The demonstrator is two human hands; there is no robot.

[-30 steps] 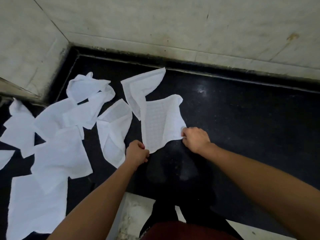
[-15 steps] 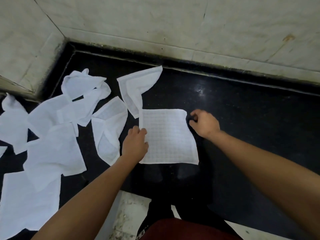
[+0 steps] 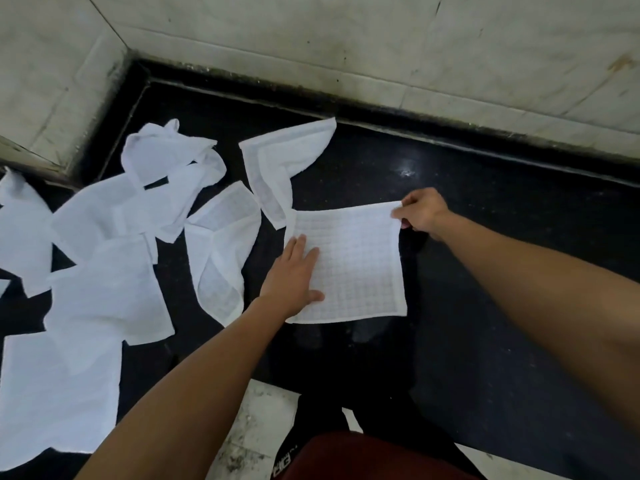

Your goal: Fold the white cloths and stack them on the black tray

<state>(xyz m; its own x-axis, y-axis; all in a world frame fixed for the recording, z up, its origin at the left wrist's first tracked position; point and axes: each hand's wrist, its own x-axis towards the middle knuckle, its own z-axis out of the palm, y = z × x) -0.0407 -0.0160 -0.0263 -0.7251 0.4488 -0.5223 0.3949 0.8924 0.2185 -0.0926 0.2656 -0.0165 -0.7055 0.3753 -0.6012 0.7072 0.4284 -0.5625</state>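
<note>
A white waffle-weave cloth [image 3: 360, 265] lies spread flat and square on the black surface [image 3: 485, 271] in the middle of the view. My left hand [image 3: 294, 275] presses flat on its left side with straight fingers. My right hand [image 3: 420, 213] pinches the cloth's far right corner. Several more white cloths lie crumpled or loosely spread to the left, among them one [image 3: 221, 251] right beside the flat cloth and one [image 3: 284, 164] behind it.
Pale stone walls [image 3: 381, 46] enclose the black surface at the back and left, meeting in a corner. A pale floor strip [image 3: 256, 420] and my dark-clad legs show at the bottom edge. Bare black surface stretches to the right.
The cloth went from hanging crumpled between both hands to lying flat. My left hand let go and now presses flat on it; my right hand moved up to pinch the far right corner.
</note>
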